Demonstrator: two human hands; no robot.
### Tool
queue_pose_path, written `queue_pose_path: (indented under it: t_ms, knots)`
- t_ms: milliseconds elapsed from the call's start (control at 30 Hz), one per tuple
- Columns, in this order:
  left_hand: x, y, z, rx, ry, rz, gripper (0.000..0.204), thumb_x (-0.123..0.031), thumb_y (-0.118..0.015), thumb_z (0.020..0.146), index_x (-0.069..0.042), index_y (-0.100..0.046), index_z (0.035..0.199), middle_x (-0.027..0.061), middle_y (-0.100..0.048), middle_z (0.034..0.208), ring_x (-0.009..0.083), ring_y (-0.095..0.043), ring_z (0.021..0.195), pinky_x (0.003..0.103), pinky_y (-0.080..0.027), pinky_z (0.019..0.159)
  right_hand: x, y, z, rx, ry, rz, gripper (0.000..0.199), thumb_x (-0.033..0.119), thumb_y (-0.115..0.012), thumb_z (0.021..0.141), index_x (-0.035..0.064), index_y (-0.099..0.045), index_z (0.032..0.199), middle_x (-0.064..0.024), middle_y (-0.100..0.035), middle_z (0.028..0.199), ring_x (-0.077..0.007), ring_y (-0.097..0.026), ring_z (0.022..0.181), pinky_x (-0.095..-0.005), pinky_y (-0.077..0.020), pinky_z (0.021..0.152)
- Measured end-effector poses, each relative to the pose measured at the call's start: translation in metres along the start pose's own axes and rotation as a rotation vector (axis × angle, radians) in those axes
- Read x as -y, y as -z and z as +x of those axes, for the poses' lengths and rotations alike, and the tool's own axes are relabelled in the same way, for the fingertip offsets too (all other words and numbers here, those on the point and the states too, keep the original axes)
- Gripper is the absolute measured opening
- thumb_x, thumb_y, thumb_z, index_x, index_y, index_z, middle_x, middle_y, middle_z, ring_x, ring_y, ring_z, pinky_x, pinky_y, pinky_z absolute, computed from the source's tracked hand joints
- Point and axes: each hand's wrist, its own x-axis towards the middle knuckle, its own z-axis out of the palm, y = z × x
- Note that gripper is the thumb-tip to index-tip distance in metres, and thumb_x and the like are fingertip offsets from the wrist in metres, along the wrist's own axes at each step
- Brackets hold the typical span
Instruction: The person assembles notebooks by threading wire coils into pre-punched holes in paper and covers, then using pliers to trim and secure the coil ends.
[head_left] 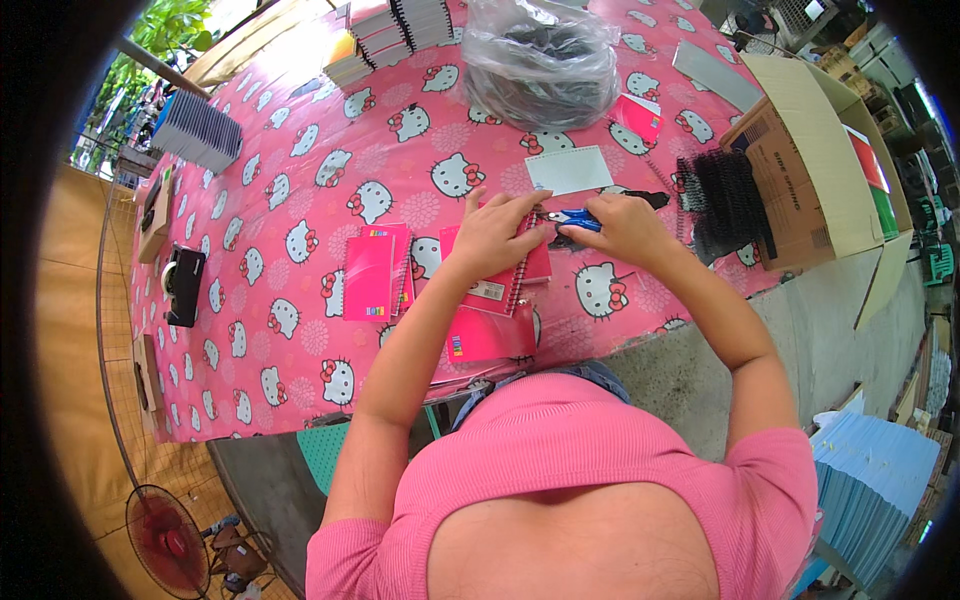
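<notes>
Two bare hands meet over a small pink spiral-bound notebook (pixel 510 272) near the front edge of the surface (pixel 300 180), which is covered in a pink cloth printed with white cartoon cats. The left hand (pixel 492 235) lies flat on the notebook's cover with fingers spread, pressing it down; its grip is open, a hold by pressure only. The notebook is bright pink with a dark wire coil along its right edge and a small pale label near its lower corner, and it sits tilted, on top of another pink notebook (pixel 488 335) just below the left hand. The right hand (pixel 628 228) is closed around a pair of blue-handled pliers (pixel 572 218), whose dark tip touches the coil just beside the left fingertips.

Left of the left hand lie two more flat pink notebooks (pixel 375 272), side by side. Beyond the hands rests a white perforated card (pixel 570 170), and farther off a clear plastic bag of dark coils (pixel 540 60). Right of the right hand stands a row of black wire binding combs (pixel 722 205), touching an open brown cardboard box (pixel 810 170). Well to the left sits a black tape dispenser (pixel 184 285).
</notes>
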Motion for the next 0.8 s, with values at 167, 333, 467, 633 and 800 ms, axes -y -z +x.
queue_pose_path:
  t_ms: [167,333,467,633,800]
  knots:
    - [0.009,-0.005,0.000,0.007,0.010,-0.065,0.046,-0.027,-0.050,0.085,-0.016,-0.047,0.130,0.0056,-0.065,0.098,0.0224,-0.056,0.100,0.050,-0.021,0.104,0.005,0.007,-0.008,-0.040,-0.037,-0.026,0.045,0.041,-0.068,0.077,0.0034,-0.060,0.101,-0.0134,-0.061,0.090,-0.0291,-0.061,0.076,-0.0398,-0.0472,0.065]
    - [0.011,-0.004,0.000,-0.028,0.017,-0.121,0.046,-0.019,-0.052,0.084,-0.014,-0.046,0.129,0.0048,-0.064,0.101,0.0222,-0.055,0.102,0.047,-0.022,0.105,0.013,0.023,-0.007,-0.209,0.108,-0.077,0.045,0.040,-0.070,0.074,0.0053,-0.060,0.101,-0.0115,-0.059,0.095,-0.0291,-0.058,0.085,-0.0389,-0.0440,0.074]
    - [0.004,0.000,0.000,-0.015,0.042,-0.152,0.046,-0.016,-0.054,0.083,-0.014,-0.046,0.128,0.0056,-0.064,0.101,0.0225,-0.055,0.102,0.046,-0.023,0.105,0.014,0.021,-0.002,-0.340,0.242,-0.143,0.038,0.039,-0.069,0.073,0.0084,-0.059,0.095,-0.0090,-0.056,0.089,-0.0275,-0.056,0.080,-0.0377,-0.0414,0.072]
    - [0.005,-0.004,-0.002,-0.129,-0.009,-0.168,0.045,-0.014,-0.057,0.082,-0.012,-0.048,0.126,0.0061,-0.063,0.100,0.0228,-0.055,0.101,0.044,-0.025,0.103,0.016,0.022,0.002,-0.199,0.148,-0.097,0.039,0.040,-0.070,0.073,0.0073,-0.061,0.093,-0.0085,-0.058,0.089,-0.0256,-0.057,0.080,-0.0370,-0.0428,0.071]
    - [0.008,-0.009,-0.003,-0.208,-0.040,-0.133,0.045,-0.016,-0.059,0.080,-0.011,-0.049,0.124,0.0077,-0.062,0.099,0.0238,-0.055,0.098,0.042,-0.027,0.100,0.010,0.022,0.008,0.399,-0.411,0.551,0.042,0.035,-0.073,0.073,0.0017,-0.063,0.095,-0.0111,-0.060,0.085,-0.0268,-0.061,0.075,-0.0342,-0.0466,0.062]
